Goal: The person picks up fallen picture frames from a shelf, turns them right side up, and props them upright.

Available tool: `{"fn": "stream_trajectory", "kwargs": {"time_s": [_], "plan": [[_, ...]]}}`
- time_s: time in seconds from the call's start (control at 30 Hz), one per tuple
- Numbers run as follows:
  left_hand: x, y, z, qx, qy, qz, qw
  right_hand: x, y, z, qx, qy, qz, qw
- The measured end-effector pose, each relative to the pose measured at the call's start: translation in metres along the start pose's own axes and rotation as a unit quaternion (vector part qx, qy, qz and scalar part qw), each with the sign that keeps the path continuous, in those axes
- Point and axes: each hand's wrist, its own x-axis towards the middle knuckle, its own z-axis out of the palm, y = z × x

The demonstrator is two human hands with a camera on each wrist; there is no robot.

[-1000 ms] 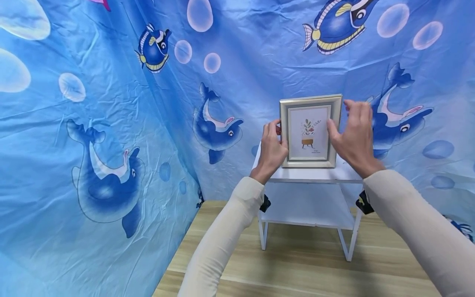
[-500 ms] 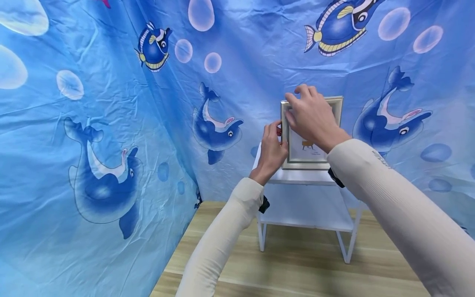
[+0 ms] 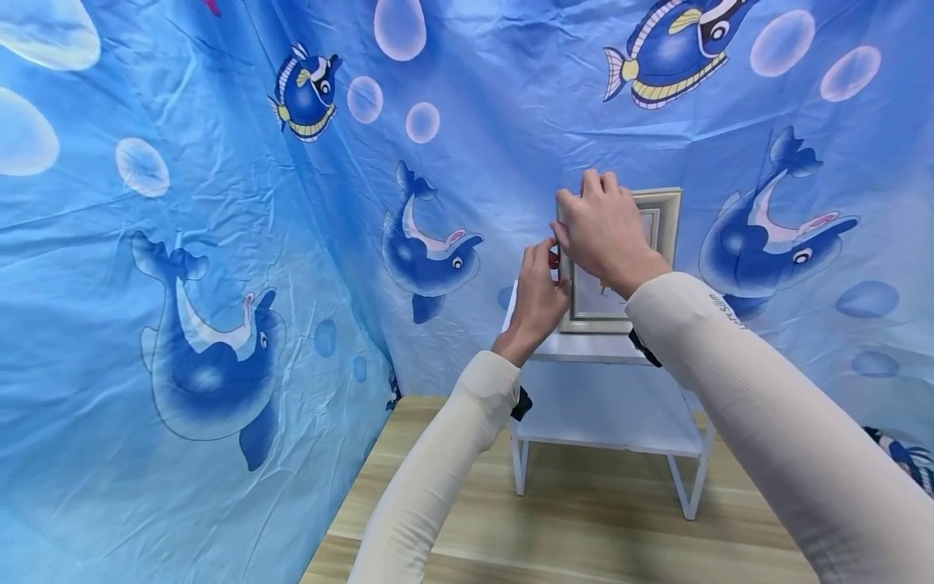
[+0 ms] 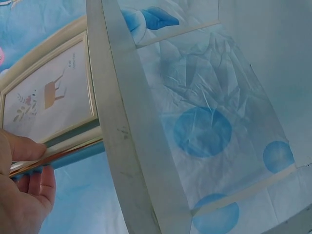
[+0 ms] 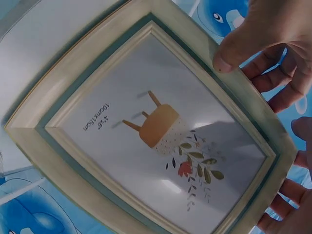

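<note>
Observing picture frame (image 3: 642, 268) upright on white shelf (image 3: 584, 347), long axis vertical. My left hand (image 3: 538, 296) pinches left edge; right hand (image 3: 606, 231) grips top-left corner. Both equally near.

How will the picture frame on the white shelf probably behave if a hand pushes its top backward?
The picture frame stands upright on its narrow bottom edge on the white shelf, so it probably tips easily. Its moulded border looks rigid, so it should move as one stiff piece. The glossy front reflects light, so it may be glazed and fragile. Both the left hand and right hand grip its left side.
</note>
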Motion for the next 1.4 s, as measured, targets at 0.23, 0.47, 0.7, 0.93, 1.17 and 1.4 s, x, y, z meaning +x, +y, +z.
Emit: {"fn": "stream_trajectory", "kwargs": {"time_s": [0.23,0.47,0.7,0.93,1.17,1.4], "plan": [[-0.004,-0.004,-0.002,-0.001,-0.009,-0.001,1.0,0.0,-0.005,0.006,-0.01,0.032,0.013,0.999],[-0.004,-0.003,-0.003,0.002,-0.015,0.003,0.9999,0.001,-0.005,0.01,-0.023,0.056,0.024,0.998],[-0.006,-0.012,-0.002,-0.025,-0.002,-0.008,0.9997,0.001,-0.005,0.013,-0.024,0.065,0.03,0.997],[-0.009,-0.016,0.0,-0.027,-0.001,-0.038,0.9989,0.003,-0.005,0.015,-0.022,0.074,0.034,0.996],[-0.006,-0.023,0.004,0.0,-0.02,-0.056,0.9983,0.003,-0.005,0.016,-0.009,0.078,0.028,0.997],[-0.003,-0.024,0.007,0.001,-0.037,-0.058,0.9976,0.003,-0.003,0.016,0.004,0.078,0.028,0.997]]}}
